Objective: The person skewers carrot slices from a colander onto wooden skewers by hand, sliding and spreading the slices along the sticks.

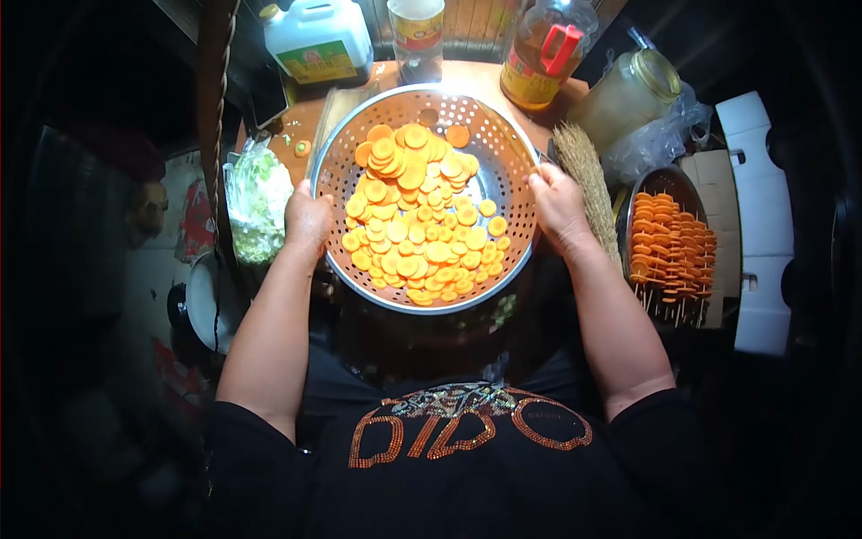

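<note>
A round metal colander (337,256) with holes in its wall is held up in front of me, over the near edge of a wooden table. Inside it lies a heap of sliced carrot rounds (413,229), thickest at the left and bottom, with part of the metal base bare at the right. My left hand (310,218) grips the colander's left rim. On the opposite side, my right hand (558,202) is closed on the right rim, its thumb on top.
Behind stand a white jug (319,45), a plastic cup (417,36) and an oil bottle (543,54). Bagged chopped greens (258,202) lie left. Rightward are a straw brush (585,180), a cloudy jar (628,99) and a bowl of skewered orange slices (669,242).
</note>
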A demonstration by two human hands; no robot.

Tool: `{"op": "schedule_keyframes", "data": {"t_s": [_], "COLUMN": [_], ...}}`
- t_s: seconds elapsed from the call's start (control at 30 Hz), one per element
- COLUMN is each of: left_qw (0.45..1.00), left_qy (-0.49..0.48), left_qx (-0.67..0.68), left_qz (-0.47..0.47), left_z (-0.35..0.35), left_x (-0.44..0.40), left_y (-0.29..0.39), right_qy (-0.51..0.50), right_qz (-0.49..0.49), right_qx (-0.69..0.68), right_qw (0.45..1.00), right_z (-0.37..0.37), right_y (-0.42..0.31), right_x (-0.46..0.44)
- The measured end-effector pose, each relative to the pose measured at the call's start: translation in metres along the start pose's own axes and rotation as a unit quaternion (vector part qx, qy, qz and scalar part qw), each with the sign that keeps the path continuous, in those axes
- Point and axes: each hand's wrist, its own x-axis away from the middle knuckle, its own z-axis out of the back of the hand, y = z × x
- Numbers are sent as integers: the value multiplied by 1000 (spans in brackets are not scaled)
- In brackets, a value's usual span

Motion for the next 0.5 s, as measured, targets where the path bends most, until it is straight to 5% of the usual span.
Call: {"op": "schedule_keyframes", "data": {"t_s": [0.1, 0.2, 0.23, 0.3, 0.33, 0.37, 0.5], "left_qw": [997, 963, 964, 886, 901, 935, 978], "left_qy": [5, 43, 75, 59, 90, 110, 48], "left_qx": [78, 193, 117, 394, 307, 177, 196], "left_qz": [4, -184, -226, -236, -293, -287, -50], "left_z": [0, 10, 18, 9, 5, 4, -2], "left_x": [10, 29, 49, 75, 61, 46, 42], "left_y": [5, 5, 13, 29, 9, -8, -2], "right_qy": [16, 112, 139, 159, 149, 138, 95], "right_qz": [14, 129, 164, 210, 205, 203, 165], "right_qx": [-3, 51, 58, 20, 22, 23, 106], "right_qw": [1000, 984, 975, 964, 967, 969, 976], "right_z": [7, 31, 42, 53, 47, 40, 33], "right_y": [-9, -38, -54, -57, -52, -46, -33], "right_x": [11, 35, 46, 59, 60, 56, 50]}}
